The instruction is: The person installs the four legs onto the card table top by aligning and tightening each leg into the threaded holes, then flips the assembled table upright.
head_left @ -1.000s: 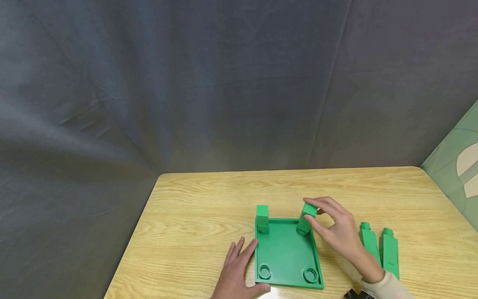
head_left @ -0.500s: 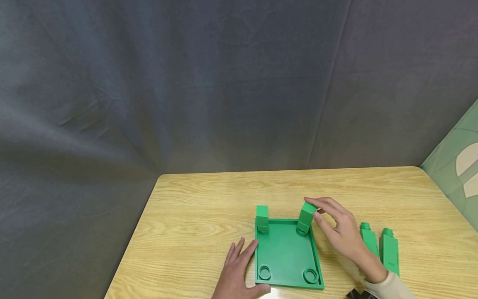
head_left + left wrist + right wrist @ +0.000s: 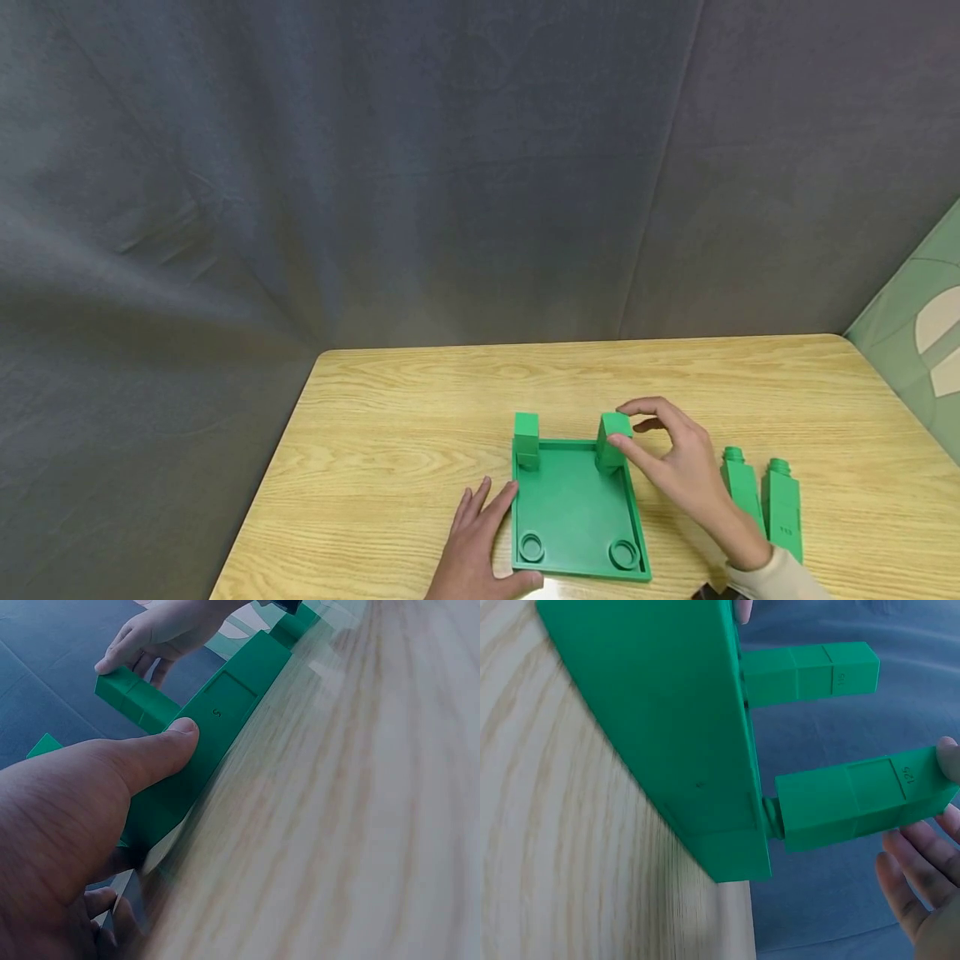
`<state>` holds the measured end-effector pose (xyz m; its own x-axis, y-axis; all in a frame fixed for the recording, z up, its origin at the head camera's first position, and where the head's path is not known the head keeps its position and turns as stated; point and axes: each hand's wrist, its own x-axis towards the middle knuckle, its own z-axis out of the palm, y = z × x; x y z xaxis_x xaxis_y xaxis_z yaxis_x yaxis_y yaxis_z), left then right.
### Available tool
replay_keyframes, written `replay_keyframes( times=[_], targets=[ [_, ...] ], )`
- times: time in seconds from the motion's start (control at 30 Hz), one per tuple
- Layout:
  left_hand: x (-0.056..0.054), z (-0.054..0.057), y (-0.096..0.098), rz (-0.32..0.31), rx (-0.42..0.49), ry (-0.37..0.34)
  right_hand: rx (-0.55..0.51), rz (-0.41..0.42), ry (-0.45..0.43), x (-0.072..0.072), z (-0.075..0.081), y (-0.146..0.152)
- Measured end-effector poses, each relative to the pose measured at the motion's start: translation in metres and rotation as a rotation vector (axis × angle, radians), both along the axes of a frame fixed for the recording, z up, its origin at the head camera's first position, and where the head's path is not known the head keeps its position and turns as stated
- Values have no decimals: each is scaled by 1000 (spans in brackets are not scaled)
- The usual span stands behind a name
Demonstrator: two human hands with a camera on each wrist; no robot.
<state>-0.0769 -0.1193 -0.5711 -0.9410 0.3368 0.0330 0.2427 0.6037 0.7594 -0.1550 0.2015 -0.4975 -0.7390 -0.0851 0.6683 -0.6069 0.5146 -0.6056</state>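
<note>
A shallow green tray [image 3: 573, 508] with round corner sockets lies on the table. At its back-right corner, my right hand [image 3: 686, 467] pinches the top of a square green post [image 3: 614, 428] between thumb and fingers. In the right wrist view this post [image 3: 855, 796] stands in its socket, with a narrow gap showing at its round neck. Another green post [image 3: 527, 433] stands upright in the back-left corner. My left hand [image 3: 476, 542] braces the front-left corner with spread fingers, index finger on the left wall. Its thumb [image 3: 161, 750] presses the front wall in the left wrist view.
Two loose green posts, a nearer one [image 3: 742, 493] and an outer one [image 3: 782, 508], lie right of my right wrist, threaded necks pointing away. Bare sockets [image 3: 532, 547] show at the tray's front corners. A grey curtain [image 3: 480, 183] hangs behind the table.
The back-right post has gone from leaning to nearly upright and turned a little. My right thumb slid off its face, then came back to the front. The left hand and tray stayed put.
</note>
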Motion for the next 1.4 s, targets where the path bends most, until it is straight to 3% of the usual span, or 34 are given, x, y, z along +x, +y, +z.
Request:
replay_keyframes(
  times=[0.2,0.67,1.0,1.4],
  targets=[
    [0,0,0,2,2,-6,-32,-21,-57,1,-1,-2],
    [0,0,-1,1,9,-25,-50,56,-84,4,3,5],
    [-1,0,0,3,-5,-23,4,113,-35,2,2,8],
    [-1,-1,-1,2,-17,-21,41,141,-37,0,1,11]
  ],
)
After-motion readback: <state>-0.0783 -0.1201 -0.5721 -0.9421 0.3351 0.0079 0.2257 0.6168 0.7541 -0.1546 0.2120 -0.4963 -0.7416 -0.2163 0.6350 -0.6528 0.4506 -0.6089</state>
